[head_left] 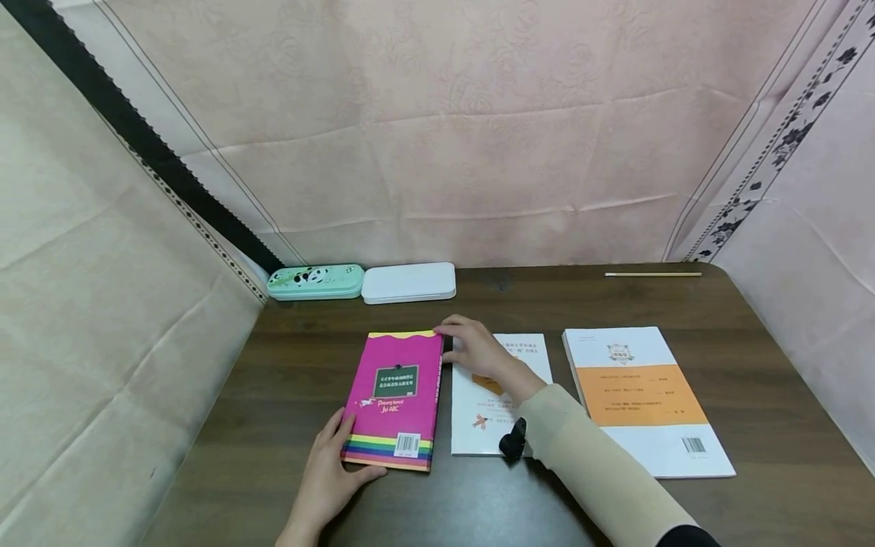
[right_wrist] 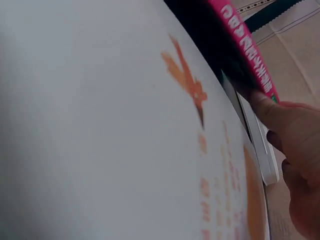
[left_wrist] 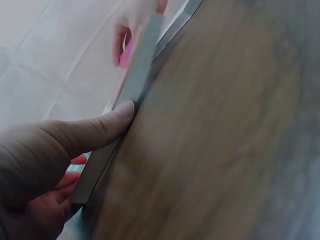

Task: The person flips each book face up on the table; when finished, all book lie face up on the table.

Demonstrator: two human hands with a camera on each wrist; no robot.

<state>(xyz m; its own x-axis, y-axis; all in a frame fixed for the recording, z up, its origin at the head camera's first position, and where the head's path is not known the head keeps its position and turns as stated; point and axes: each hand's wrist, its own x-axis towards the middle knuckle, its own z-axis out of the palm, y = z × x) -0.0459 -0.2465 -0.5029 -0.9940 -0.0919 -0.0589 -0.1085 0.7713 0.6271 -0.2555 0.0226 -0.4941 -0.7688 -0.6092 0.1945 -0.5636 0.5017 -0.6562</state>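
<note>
A bright pink book (head_left: 390, 410) with a rainbow band and a barcode lies at the middle of the desk, between both hands. My left hand (head_left: 326, 477) holds its lower left corner, fingers along the left side and thumb at the bottom edge; the left wrist view shows the thumb (left_wrist: 95, 132) against the page edges. At the upper right corner, my right hand (head_left: 478, 351) grips the book, its thumb by the spine (right_wrist: 250, 52) in the right wrist view. Beneath the right forearm is a white book (head_left: 478, 425), partly covered by that hand and sleeve.
Further right lies a white and orange book (head_left: 642, 395) with a barcode. Along the back edge stand a mint-green panda pencil case (head_left: 335, 282) and a white case (head_left: 410, 284). A thin stick (head_left: 652, 274) lies at the back right. Pale cloth (head_left: 444, 152) hangs behind the desk.
</note>
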